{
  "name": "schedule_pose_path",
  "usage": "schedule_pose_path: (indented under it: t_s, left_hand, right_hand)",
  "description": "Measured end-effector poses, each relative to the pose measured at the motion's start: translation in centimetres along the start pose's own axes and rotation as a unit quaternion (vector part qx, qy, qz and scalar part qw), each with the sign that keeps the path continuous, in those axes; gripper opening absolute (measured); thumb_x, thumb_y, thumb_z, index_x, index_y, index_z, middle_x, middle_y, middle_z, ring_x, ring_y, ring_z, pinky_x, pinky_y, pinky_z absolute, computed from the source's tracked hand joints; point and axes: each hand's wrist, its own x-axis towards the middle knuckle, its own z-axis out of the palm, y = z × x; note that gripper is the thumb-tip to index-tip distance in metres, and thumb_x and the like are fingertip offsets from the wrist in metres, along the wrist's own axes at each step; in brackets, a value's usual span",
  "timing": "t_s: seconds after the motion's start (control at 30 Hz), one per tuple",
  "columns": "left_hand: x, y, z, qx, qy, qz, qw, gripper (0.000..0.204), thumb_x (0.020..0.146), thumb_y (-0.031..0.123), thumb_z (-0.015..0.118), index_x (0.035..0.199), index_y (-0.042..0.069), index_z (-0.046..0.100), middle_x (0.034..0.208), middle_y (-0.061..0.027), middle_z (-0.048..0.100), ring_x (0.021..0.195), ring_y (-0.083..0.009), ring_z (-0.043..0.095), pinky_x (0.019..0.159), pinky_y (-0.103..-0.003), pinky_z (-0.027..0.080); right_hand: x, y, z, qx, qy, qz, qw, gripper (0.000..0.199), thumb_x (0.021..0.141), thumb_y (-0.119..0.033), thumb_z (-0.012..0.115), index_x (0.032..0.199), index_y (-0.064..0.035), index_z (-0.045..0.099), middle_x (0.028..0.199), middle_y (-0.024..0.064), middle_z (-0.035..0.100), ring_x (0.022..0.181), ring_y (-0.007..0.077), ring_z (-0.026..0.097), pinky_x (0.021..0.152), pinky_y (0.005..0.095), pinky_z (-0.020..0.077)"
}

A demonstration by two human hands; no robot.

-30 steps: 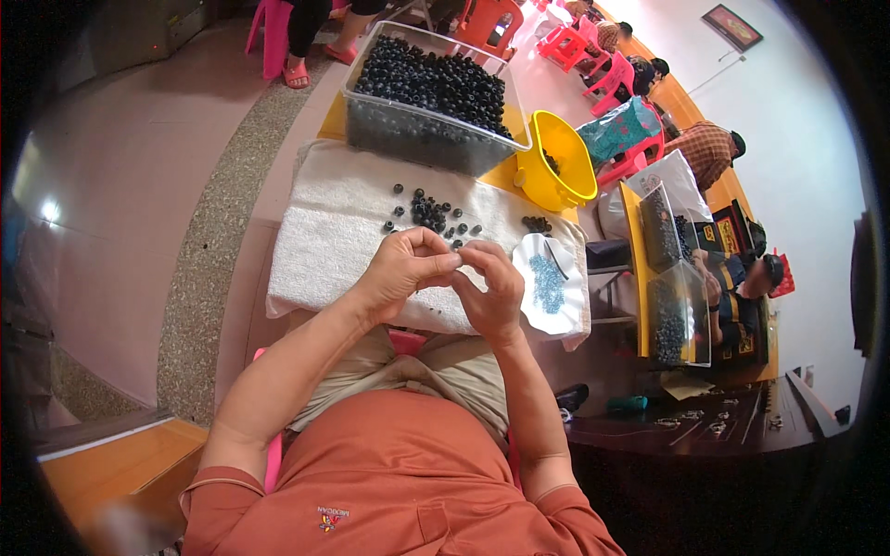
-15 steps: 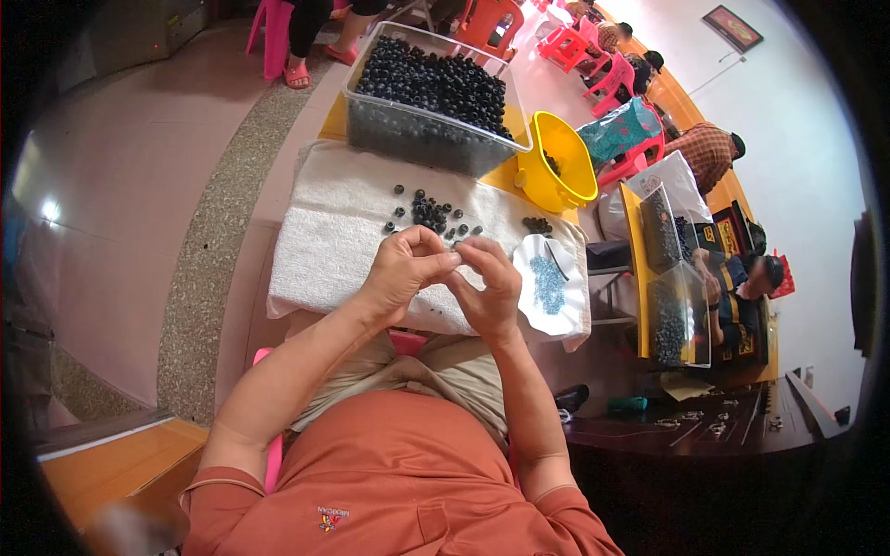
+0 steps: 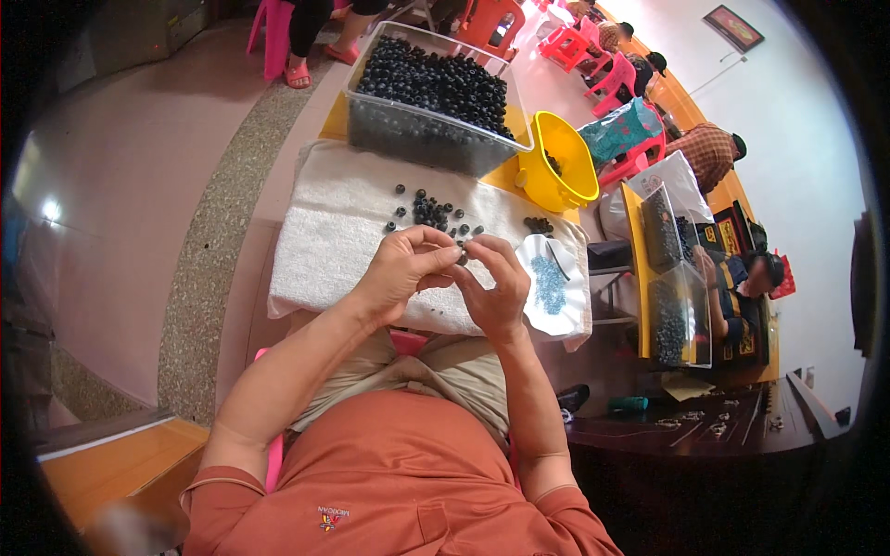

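Observation:
Over the white towel (image 3: pixel 320 232), my left hand (image 3: pixel 404 271) and my right hand (image 3: pixel 494 289) meet fingertip to fingertip. Both are closed in a pinch around one small black bead (image 3: pixel 463 257), of which only a little shows between the fingers. Just beyond my fingers lies a loose group of black beads (image 3: pixel 429 211), with several single ones around it. A smaller cluster of dark beads (image 3: pixel 538 225) sits to the right. Beside my right hand is a white scalloped dish (image 3: pixel 564 321) holding tiny blue pieces (image 3: pixel 549 284) and a thin dark stick.
A clear plastic bin (image 3: pixel 417 144) full of black beads stands at the towel's far edge. Right of it is a yellow scoop-like tub (image 3: pixel 559 181). Farther right, clear boxes (image 3: pixel 669 315) of beads stand near another person (image 3: pixel 746 278). Pink and red chairs fill the background.
My fingertips have parted slightly and turned, so the dark bead between them shows more now. My right hand has shifted a little to the right.

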Motion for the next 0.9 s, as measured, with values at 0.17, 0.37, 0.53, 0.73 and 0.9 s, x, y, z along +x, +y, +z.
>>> schedule_pose_path:
  t_s: [0.17,0.37,0.53,0.73,0.9]
  left_hand:
    - [0.0,-0.1,0.0,-0.008,0.002,0.019,1.000,0.009,0.089,0.010,0.068,0.095,0.006,0.062,0.089,-0.0038,0.066,0.080,-0.0134,0.067,0.074,-0.028,0.059]
    - [-0.1,-0.1,0.3,-0.019,-0.009,0.031,0.999,0.009,0.088,0.007,0.069,0.093,0.005,0.061,0.088,-0.0045,0.065,0.080,-0.0143,0.066,0.075,-0.029,0.059]
    - [-0.1,-0.3,0.3,-0.016,-0.016,0.031,0.999,0.010,0.088,0.007,0.068,0.092,0.004,0.060,0.088,-0.0045,0.064,0.080,-0.0139,0.066,0.076,-0.030,0.059]
    - [0.1,-0.4,0.2,-0.014,0.001,0.022,1.000,0.015,0.086,0.008,0.071,0.093,0.002,0.059,0.086,-0.0056,0.065,0.075,-0.0120,0.065,0.072,-0.026,0.058]
    - [0.0,-0.7,0.1,0.034,0.003,0.036,0.999,0.016,0.086,0.010,0.072,0.092,0.002,0.059,0.083,-0.0051,0.065,0.072,-0.0111,0.064,0.069,-0.024,0.056]
  right_hand:
    - [-0.2,-0.1,0.1,-0.002,-0.002,-0.012,1.000,0.036,0.069,-0.001,0.079,0.102,-0.0018,0.065,0.099,0.0146,0.065,0.088,0.0305,0.066,0.073,0.0359,0.0545]
    - [-0.6,0.0,0.1,0.008,-0.004,-0.016,1.000,0.033,0.070,0.003,0.076,0.101,-0.0001,0.065,0.099,0.0153,0.065,0.086,0.0287,0.067,0.073,0.0331,0.0537]
    - [-0.8,0.1,0.1,0.003,0.006,-0.026,1.000,0.032,0.071,0.003,0.076,0.100,0.0002,0.064,0.096,0.0153,0.066,0.083,0.0287,0.067,0.071,0.0334,0.0535]
    - [-0.5,-0.1,-0.1,0.052,-0.025,0.041,0.997,0.035,0.073,0.000,0.078,0.104,-0.0007,0.062,0.101,0.0148,0.064,0.082,0.0253,0.067,0.070,0.0323,0.0550]
    - [-1.1,0.3,-0.5,0.093,-0.044,0.055,0.993,0.037,0.072,0.006,0.076,0.106,0.0022,0.061,0.100,0.0144,0.063,0.088,0.0203,0.067,0.077,0.0279,0.0556]
